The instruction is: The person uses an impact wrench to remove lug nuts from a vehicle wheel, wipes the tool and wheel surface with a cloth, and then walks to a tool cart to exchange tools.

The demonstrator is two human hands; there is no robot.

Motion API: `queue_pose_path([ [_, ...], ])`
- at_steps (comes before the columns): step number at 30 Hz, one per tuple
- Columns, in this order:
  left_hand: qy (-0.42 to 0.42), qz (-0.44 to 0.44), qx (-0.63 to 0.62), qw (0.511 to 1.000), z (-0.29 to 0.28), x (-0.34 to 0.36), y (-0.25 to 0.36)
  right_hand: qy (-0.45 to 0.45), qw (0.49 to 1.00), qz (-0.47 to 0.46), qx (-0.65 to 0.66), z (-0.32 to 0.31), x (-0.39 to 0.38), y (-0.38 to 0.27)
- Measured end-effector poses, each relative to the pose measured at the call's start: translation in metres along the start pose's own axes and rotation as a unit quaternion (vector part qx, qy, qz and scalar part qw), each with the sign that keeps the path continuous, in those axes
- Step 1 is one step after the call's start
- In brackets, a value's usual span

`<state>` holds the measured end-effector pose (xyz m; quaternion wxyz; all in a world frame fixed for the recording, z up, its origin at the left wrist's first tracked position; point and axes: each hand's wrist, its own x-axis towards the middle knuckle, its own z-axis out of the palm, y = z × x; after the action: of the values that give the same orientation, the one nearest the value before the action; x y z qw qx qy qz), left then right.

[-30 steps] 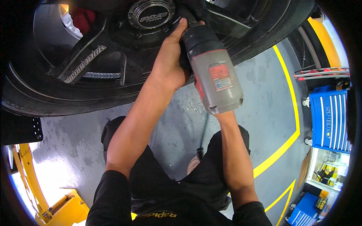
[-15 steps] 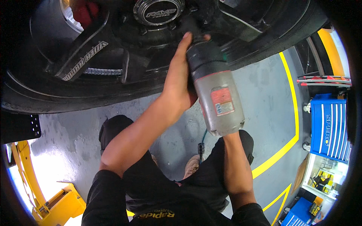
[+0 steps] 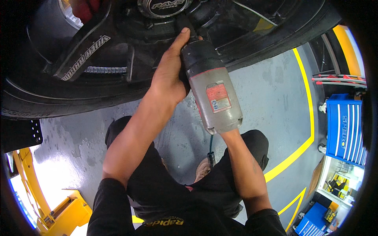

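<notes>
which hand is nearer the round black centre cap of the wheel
Left. The left hand grips the front of the grey impact wrench, thumb just below the round black centre cap. The right hand is hidden under the wrench's rear, farther from the cap.

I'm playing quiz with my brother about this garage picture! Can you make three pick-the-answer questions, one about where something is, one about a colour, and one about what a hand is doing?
1. Where does the impact wrench point?
A. at the wheel hub
B. at the floor
C. at the blue cabinet

2. What colour are the floor lines?
A. white
B. yellow
C. red

3. What is the left hand doing?
A. hanging free
B. gripping the wrench's front
C. touching the floor

Answers: 1 A, its nose meets the black wheel near the centre cap. 2 B, yellow stripes cross the grey floor. 3 B, its fingers wrap the barrel.
</notes>
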<state>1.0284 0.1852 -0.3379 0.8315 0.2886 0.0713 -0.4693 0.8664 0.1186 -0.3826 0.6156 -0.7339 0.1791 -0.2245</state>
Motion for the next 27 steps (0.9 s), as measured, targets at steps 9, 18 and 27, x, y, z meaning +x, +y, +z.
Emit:
queue_pose_path([
  [9, -0.068, -0.021, -0.003, 0.997, -0.013, 0.008, 0.0, -0.024, 0.997, 0.004, 0.079, 0.003, 0.009, 0.027],
  [18, -0.071, 0.0, 0.021, 0.997, -0.004, 0.004, 0.0, -0.013, 0.997, -0.07, 0.022, 0.013, 0.015, 0.031],
  [27, -0.075, 0.003, 0.013, 0.997, -0.013, 0.007, -0.001, -0.024, 0.989, -0.108, -0.095, -0.005, 0.031, 0.008],
])
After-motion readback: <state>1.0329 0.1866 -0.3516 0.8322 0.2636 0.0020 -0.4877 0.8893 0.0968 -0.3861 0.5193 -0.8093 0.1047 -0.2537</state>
